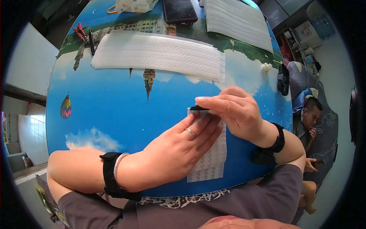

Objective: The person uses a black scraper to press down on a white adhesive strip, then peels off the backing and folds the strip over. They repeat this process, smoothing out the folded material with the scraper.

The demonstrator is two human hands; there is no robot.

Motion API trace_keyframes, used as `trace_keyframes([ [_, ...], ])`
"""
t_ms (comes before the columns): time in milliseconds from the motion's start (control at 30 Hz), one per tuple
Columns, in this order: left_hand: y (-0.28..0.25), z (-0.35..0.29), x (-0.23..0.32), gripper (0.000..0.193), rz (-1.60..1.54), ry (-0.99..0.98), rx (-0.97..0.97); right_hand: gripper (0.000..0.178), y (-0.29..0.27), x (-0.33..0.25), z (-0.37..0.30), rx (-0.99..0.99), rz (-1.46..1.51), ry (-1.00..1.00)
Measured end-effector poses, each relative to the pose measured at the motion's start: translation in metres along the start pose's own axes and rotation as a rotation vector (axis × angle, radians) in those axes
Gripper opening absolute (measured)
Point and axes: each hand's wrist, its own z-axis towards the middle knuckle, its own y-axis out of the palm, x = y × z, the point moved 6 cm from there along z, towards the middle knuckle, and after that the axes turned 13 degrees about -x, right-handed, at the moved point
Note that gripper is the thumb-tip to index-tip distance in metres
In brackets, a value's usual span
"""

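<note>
A pale strip (207, 171) with rows of small grey marks lies lengthwise on the blue printed table, close to my body. My left hand (171, 149), wearing a ring, rests flat across it with fingers stretched out, covering its middle. At the strip's far end, my right hand (240, 112) is closed in a pinch over a small black piece (198, 108). Its thumb and fingers hide most of that piece, so its kind does not show. The right hand's fingers reach just past the left fingertips.
White embossed strips (160, 53) lie beyond my hands, with more white sheets (238, 26) at the far right. Farther back are a phone (180, 10), a bag (135, 4) and a red-handled tool (80, 32). A black strap (283, 79) lies at the right edge. A person (310, 114) reclines beyond.
</note>
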Motion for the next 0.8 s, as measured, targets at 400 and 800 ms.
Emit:
trace_keyframes([
  [400, -0.003, 0.001, 0.0, 0.066, -0.011, 0.004, -0.022, 0.056, -0.005, -0.006, 0.0, 0.033, -0.069, 0.028],
  [800, 0.0, 0.001, -0.001, 0.067, 0.031, -0.002, -0.037, 0.056, -0.004, -0.003, 0.001, -0.004, -0.041, 0.07],
])
